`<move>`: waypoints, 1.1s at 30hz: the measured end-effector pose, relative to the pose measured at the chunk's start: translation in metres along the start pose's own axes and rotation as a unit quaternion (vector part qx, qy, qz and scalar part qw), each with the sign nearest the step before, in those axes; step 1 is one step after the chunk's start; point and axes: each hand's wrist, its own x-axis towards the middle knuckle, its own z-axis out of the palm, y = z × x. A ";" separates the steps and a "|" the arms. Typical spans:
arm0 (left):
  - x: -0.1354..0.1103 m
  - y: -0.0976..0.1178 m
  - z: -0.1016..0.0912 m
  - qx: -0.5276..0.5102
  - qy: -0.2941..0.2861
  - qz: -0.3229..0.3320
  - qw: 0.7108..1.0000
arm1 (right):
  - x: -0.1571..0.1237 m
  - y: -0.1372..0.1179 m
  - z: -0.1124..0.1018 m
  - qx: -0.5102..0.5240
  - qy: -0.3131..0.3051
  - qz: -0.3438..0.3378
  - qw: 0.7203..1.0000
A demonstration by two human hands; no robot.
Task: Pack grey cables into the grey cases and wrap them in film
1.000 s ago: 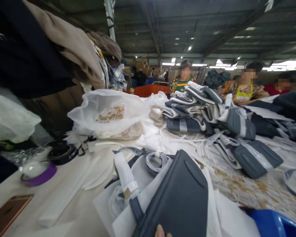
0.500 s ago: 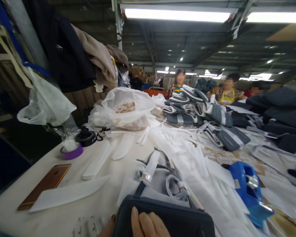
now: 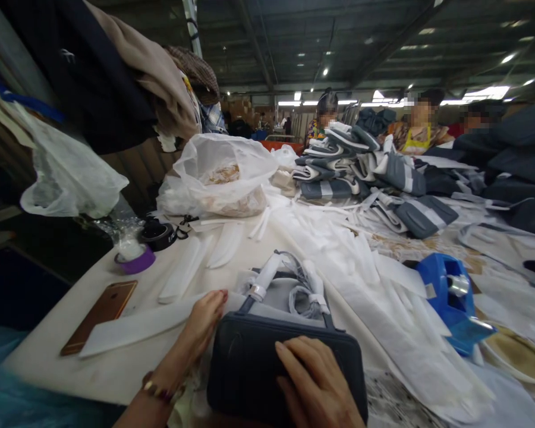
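A dark navy handbag (image 3: 249, 362) lies in front of me at the table's near side. Its grey upper part has handles (image 3: 265, 276) wrapped in white sleeves and a coiled strap (image 3: 301, 302) in clear wrap. My right hand (image 3: 316, 371) rests on the dark panel, fingers stretched out and slightly apart. At the bag's upper left corner is my left hand (image 3: 207, 318), a beaded bracelet on its wrist. Its fingers are pressed together beside thin clear plastic; what they hold, if anything, is hidden. A long white foam strip (image 3: 138, 327) runs up to this hand.
A phone (image 3: 100, 318), purple tape roll (image 3: 136, 260) and black roll (image 3: 158, 235) lie left. White sheets (image 3: 334, 285) cover the middle. A blue tape dispenser (image 3: 448, 303) stands right. Behind are a plastic bag (image 3: 223, 172), stacked grey pieces (image 3: 339, 172) and several people.
My view has tilted down, showing more of the handbag. My left hand has come up into view at the bag's left side. The right hand has shifted right across the panel.
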 end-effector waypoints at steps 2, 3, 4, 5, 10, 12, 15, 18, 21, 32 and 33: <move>-0.008 -0.008 -0.014 -0.020 -0.023 -0.008 0.999 | -0.024 0.020 -0.010 -0.028 0.031 0.082 0.996; -0.012 -0.010 -0.018 -0.023 -0.043 -0.006 0.999 | -0.035 0.029 -0.015 -0.030 0.034 0.145 0.988; -0.017 -0.011 -0.020 -0.014 -0.067 -0.001 0.998 | -0.044 0.038 -0.019 -0.023 0.036 0.223 0.974; -0.020 -0.011 -0.020 0.010 -0.090 0.007 0.996 | -0.051 0.046 -0.022 -0.001 0.024 0.300 0.954; -0.029 0.001 0.002 0.210 -0.051 0.023 0.976 | -0.046 0.058 -0.027 0.208 -0.071 0.553 0.804; -0.030 0.004 0.007 0.249 -0.023 0.013 0.968 | -0.035 0.056 -0.027 0.285 -0.062 0.607 0.739; -0.030 0.003 0.007 0.266 -0.044 0.028 0.963 | -0.026 0.058 -0.027 0.413 -0.050 0.648 0.638; -0.032 -0.001 0.007 0.265 -0.056 0.036 0.962 | -0.025 0.065 -0.028 0.467 -0.051 0.629 0.619; -0.037 0.001 0.011 0.240 -0.047 0.026 0.969 | -0.028 0.072 -0.029 0.443 -0.074 0.620 0.643; -0.032 0.001 0.020 0.266 -0.036 -0.005 0.963 | -0.014 0.078 -0.020 0.337 -0.064 0.675 0.653; -0.029 -0.001 0.020 0.265 -0.044 -0.012 0.963 | -0.013 0.080 -0.019 0.370 -0.068 0.679 0.630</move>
